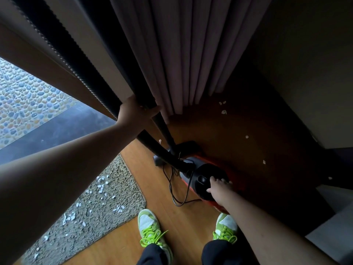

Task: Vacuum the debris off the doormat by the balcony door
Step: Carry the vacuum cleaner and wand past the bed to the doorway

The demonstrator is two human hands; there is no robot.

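A grey-brown doormat (107,213) lies at the lower left beside the balcony door, strewn with several white scraps of debris (100,185). A red and black canister vacuum (202,169) sits on the wooden floor under the curtain. My left hand (136,110) is raised and closed around the vacuum's black ribbed hose (63,46), which runs up past the camera. My right hand (217,186) rests fingers-down on the vacuum's black top; whether it grips anything there is unclear. A black tube (158,148) slopes from my left hand down into the vacuum's front.
A black power cord (177,190) loops on the floor before the vacuum. Purple curtains (191,54) hang ahead. More white scraps (223,111) lie on the dark floor to the right. My green shoes (149,226) stand at the bottom. Pebbled balcony paving (24,96) shows at left.
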